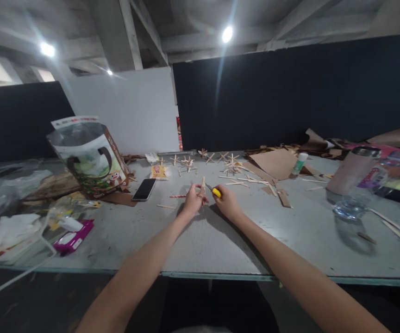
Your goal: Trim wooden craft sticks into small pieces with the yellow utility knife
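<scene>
My left hand (194, 200) is closed round a small pale wooden piece (203, 185) that points upward from the fingertips; its exact shape is too small to tell. Just to the right, my right hand (227, 201) grips a yellow-handled craft knife (216, 192), its thin blade directed at the wooden piece. Whether the blade touches the wood I cannot tell. Left of my left hand lie a red-and-white striped stick (178, 196) and a plain wooden stick (166, 206). Beyond both hands, star-like crossed sticks (188, 163) and a loose stick pile (233, 164) rest on the table (214, 249).
A black phone (145, 189) and a large printed bag (94, 162) stand to the left, with a purple wipes pack (74, 237) nearer the edge. On the right are brown cardboard (272, 164), a glue stick (300, 163), a tumbler (353, 173) and a clear plastic bottle (353, 207).
</scene>
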Available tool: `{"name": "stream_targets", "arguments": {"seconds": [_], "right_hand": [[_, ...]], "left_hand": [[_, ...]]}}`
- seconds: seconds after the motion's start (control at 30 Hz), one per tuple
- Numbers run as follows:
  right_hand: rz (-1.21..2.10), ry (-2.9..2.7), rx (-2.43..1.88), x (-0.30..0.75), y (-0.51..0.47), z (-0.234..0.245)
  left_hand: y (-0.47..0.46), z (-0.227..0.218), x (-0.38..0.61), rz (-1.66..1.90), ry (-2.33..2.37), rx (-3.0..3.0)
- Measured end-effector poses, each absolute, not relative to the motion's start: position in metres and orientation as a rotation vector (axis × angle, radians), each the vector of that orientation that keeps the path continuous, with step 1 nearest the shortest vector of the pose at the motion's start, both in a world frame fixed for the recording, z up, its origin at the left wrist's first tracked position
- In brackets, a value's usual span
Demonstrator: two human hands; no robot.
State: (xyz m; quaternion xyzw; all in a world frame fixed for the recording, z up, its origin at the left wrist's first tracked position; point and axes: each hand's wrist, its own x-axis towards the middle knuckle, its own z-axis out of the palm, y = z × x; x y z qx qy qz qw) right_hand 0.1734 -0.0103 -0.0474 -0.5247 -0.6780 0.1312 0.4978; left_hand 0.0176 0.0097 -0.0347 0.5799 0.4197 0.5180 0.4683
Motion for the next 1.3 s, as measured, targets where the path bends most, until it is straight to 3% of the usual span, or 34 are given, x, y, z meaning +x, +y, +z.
{"name": "stream_targets", "arguments": {"seconds": [1.3], "right_hand": [[0.420, -1.528, -1.156, 0.171, -0.018, -0.036]], "left_hand": [[-0.001, -0.026, 0.016, 1.103, 0.924, 1.637]]}}
